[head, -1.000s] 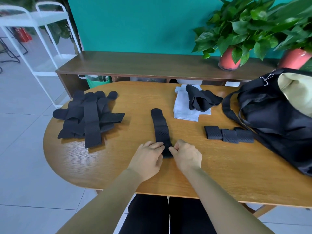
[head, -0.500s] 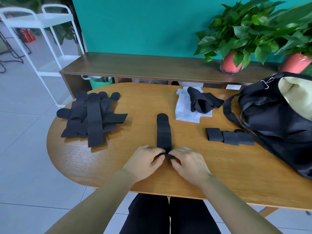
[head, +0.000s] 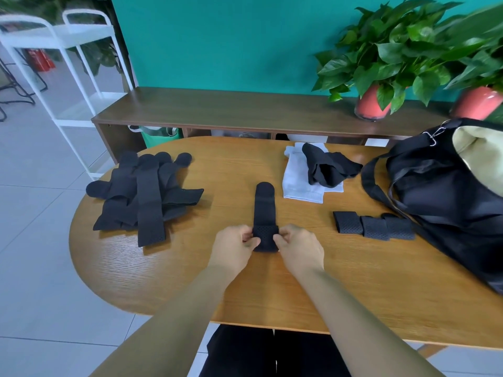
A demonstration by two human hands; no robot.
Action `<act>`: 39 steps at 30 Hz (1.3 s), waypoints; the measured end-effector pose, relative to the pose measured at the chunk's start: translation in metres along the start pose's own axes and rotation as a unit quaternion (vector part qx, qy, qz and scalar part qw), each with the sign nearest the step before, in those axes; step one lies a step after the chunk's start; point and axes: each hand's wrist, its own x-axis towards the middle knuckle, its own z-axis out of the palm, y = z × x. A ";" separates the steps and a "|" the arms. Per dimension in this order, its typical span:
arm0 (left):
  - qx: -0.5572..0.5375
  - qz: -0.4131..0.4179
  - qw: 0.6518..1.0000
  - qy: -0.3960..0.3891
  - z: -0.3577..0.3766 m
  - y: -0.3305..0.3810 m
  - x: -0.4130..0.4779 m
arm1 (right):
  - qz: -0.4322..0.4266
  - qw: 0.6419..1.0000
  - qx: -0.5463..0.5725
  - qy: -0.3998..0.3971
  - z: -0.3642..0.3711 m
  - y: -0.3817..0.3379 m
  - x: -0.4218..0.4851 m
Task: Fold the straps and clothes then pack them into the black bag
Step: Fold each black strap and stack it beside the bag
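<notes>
Far left, off the table, a white rack (head: 81,77) stands on the tiled floor. The oval wooden table (head: 353,281) begins just right of it, and its curved left edge runs close under a pile of unfolded straps (head: 141,191). The pile is black, fanned and overlapping, and one long piece reaches toward the near rim. A broad band of wood shows between this pile and the middle of the table.

In the middle, the left hand (head: 231,251) pinches the left edge of a single black strap (head: 264,205), thumb and fingertips curled onto its near end. That end is doubled over into a short perforated flap, and the rest of the strap lies flat, with its rounded tip pointing away from the person. The right hand (head: 300,250) pinches the opposite edge of the same flap in the same way. Both forearms cross the near table edge.

Beyond and to the right, a white cloth (head: 299,183) lies flat with a crumpled black garment (head: 326,170) resting on it. Nearer, three folded straps (head: 373,227) sit in a row, touching one another, and the rightmost one is just beside the black bag (head: 441,202). The bag slumps open at the table's right end, showing a pale lining, and its handle loops toward the garment. Wood shows between the right hand and the row.

Behind the table a low bench (head: 245,110) carries potted plants (head: 381,66) at its right.
</notes>
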 end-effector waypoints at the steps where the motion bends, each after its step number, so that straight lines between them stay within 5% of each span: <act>1: 0.014 -0.009 1.000 0.001 0.001 0.000 0.003 | 0.004 1.000 -0.005 -0.001 0.002 -0.001 0.002; 14: 0.174 0.002 0.984 -0.024 0.004 0.007 0.012 | -0.024 0.995 -0.086 0.043 0.020 -0.002 0.003; 19: 0.167 0.061 0.984 0.026 0.006 0.003 0.006 | -0.083 0.988 -0.108 0.070 0.021 0.000 -0.001; 23: 0.188 0.187 0.964 0.020 0.007 -0.007 0.004 | -0.192 0.971 -0.094 0.104 0.025 0.011 0.001; 31: 0.227 0.197 0.948 -0.106 -0.008 -0.015 -0.001 | -0.257 0.954 -0.144 -0.063 -0.005 0.019 -0.016; 39: 0.216 0.238 0.943 -0.083 -0.012 -0.011 -0.027 | -0.262 0.951 -0.149 -0.063 -0.014 0.020 -0.043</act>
